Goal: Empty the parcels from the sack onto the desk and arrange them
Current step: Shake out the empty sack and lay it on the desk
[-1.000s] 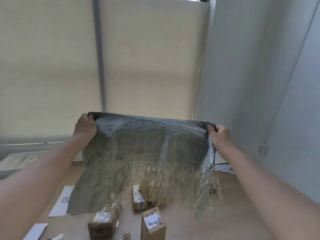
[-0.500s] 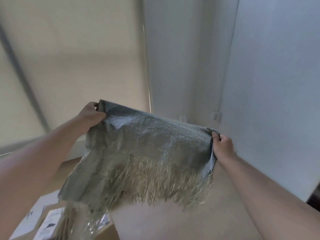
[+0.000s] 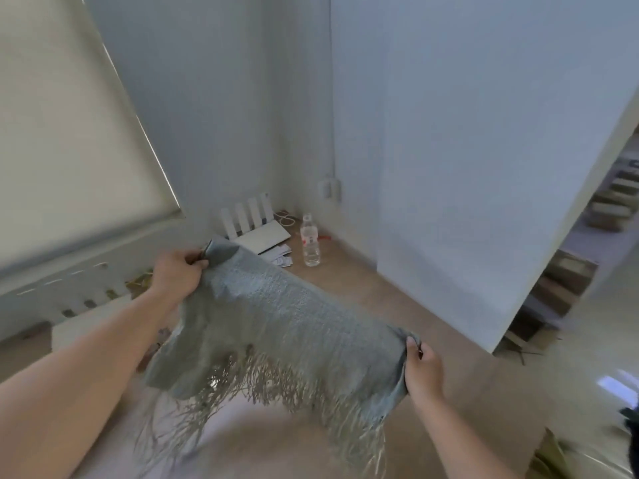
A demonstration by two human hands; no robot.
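Head view: the grey woven sack (image 3: 276, 333) hangs stretched between both hands, long axis running from ten o'clock down to four o'clock, frayed mouth dangling toward six. The left hand (image 3: 176, 274) is clenched on the upper corner, the right hand (image 3: 423, 369) pinches the lower corner, nearer the camera. It looks limp, so probably empty; no parcels show clearly. Desk (image 3: 397, 295) surface lies open beneath, with a water bottle (image 3: 310, 242) and white router (image 3: 257, 229) at twelve o'clock, well apart.
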